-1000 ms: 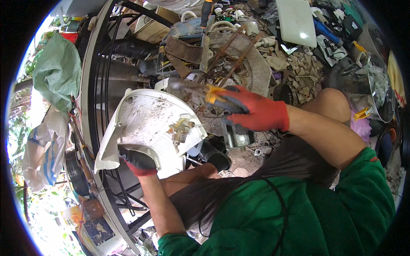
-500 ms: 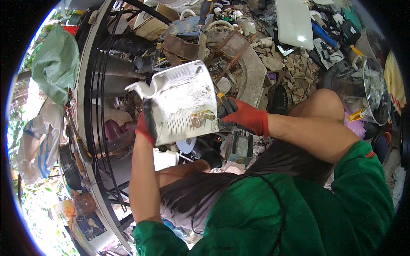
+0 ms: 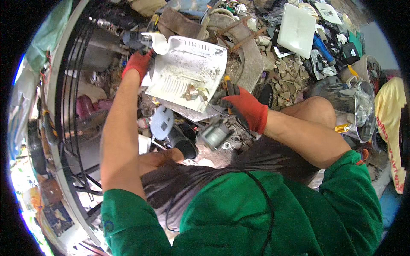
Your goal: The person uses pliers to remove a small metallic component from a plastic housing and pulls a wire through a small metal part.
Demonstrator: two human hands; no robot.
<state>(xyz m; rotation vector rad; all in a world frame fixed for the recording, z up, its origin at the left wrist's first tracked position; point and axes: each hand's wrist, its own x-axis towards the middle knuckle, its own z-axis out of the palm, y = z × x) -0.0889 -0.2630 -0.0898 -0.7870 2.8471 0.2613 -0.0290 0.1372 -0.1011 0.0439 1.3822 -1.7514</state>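
A white plastic housing [image 3: 171,70] with slotted vents and dark grime inside is held up in front of me, its open side toward me. My left hand [image 3: 139,65], in a red and dark glove, is closed on its left edge beside a curled white flap. Inside the lower right part sits a small brownish metal fitting [image 3: 194,92]. Just right of the housing, my right hand [image 3: 247,106], gloved alike, is closed around a screwdriver [image 3: 227,80] with a yellow and dark handle. Most of this tool is hidden by the fingers.
A greyish metal block [image 3: 215,135] and a pale round lid [image 3: 162,123] lie below the housing. Rubble [image 3: 288,79] covers the ground to the right, near a clear bucket [image 3: 361,106]. A black metal frame [image 3: 70,85] stands at left; a white panel [image 3: 297,30] lies far right.
The housing and my left hand have moved farther away from my body, and the housing has tilted. My right hand still grips the screwdriver, now slightly apart from the housing. The whole view has shifted.
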